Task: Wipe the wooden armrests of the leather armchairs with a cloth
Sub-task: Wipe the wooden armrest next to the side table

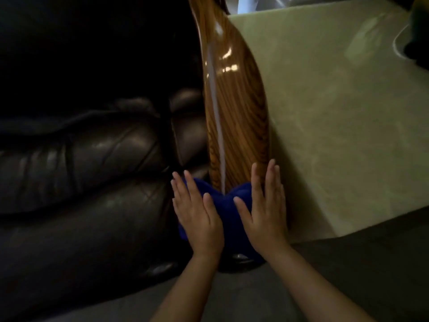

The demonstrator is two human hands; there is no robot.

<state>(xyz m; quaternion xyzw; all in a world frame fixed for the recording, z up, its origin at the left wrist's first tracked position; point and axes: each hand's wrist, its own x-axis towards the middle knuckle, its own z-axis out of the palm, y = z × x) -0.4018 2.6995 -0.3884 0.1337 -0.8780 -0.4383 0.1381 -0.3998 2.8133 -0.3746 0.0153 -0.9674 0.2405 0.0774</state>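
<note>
— Where's the cloth?
— The blue cloth (pixel 228 206) lies over the near end of the glossy wooden armrest (pixel 234 108), pressed under both palms: left hand (pixel 198 213) and right hand (pixel 264 205), flat, fingers spread, not gripping.
— And beyond?
— A dark leather armchair (pixel 88 159) on the left; on the right a pale green surface (pixel 348 117), possibly a table.
</note>
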